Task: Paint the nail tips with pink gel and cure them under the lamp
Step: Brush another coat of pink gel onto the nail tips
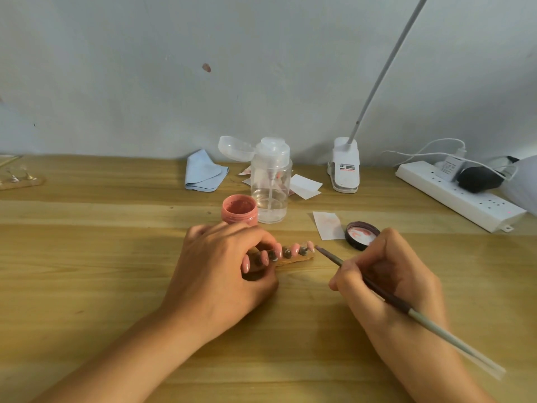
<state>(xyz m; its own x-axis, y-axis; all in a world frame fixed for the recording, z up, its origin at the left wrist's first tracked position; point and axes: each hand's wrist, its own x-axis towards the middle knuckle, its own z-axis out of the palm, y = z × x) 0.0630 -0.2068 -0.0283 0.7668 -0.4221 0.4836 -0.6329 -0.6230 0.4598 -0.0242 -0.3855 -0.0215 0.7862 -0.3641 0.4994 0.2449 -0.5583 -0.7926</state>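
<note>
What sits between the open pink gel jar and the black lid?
Head view: the clear pump bottle beside the gel jar, then a white paper slip next to the black lid.

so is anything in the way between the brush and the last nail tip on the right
Nothing visible. The brush in the right hand points at the end nail tip across a bare gap; the jar lid lies behind that line.
</note>
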